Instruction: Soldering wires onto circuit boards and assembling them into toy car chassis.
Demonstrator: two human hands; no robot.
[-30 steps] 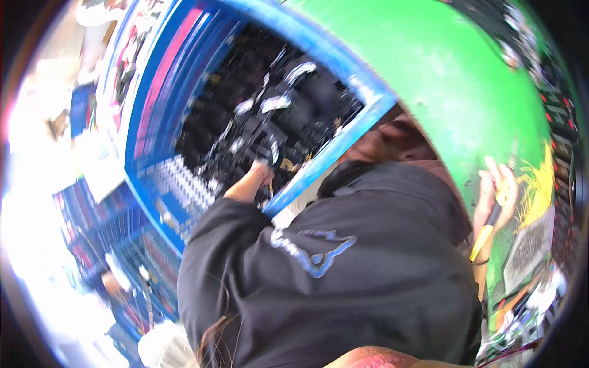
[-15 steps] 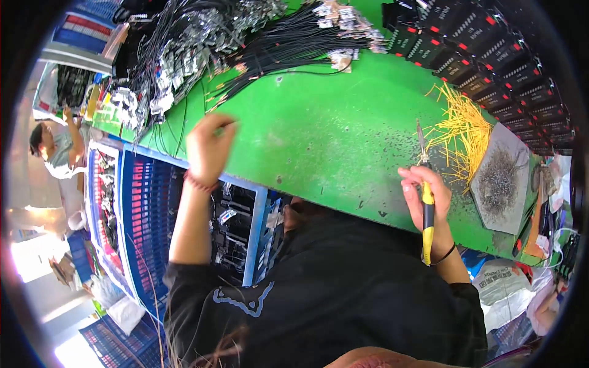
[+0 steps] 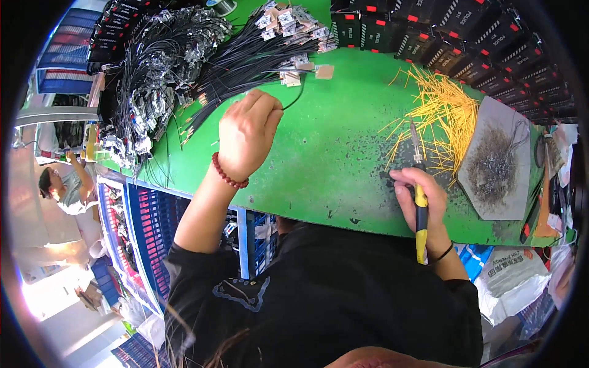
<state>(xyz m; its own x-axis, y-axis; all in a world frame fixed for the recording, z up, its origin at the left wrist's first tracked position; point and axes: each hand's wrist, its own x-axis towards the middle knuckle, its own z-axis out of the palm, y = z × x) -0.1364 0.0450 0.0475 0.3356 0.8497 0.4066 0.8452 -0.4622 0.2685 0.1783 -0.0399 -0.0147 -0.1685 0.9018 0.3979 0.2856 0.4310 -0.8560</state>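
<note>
My left hand (image 3: 246,132) is over the middle of the green table (image 3: 343,129), its fingers closed on a thin black cable (image 3: 299,98). This cable curves up toward a small tan, flat end piece (image 3: 324,72) beside a bundle of similar black cables (image 3: 230,70). In my right hand (image 3: 426,196) is a yellow-and-black soldering iron (image 3: 421,214), its metal tip pointing away from me. Next to that tip lies a heap of thin yellow strands (image 3: 445,110); whether they are tubing or wire I cannot tell.
Rows of black boxes with red tabs (image 3: 423,43) line the far right edge. A grey board (image 3: 491,202) with dark specks lies at the right. Tangled cables with silvery parts (image 3: 165,55) and a wire spool (image 3: 222,6) sit far left. Another person (image 3: 67,187) is at the left.
My left hand has moved right and away from me, and its fingers are now closed on a black cable. The soldering iron stays in my right hand. The whole view has shifted slightly.
</note>
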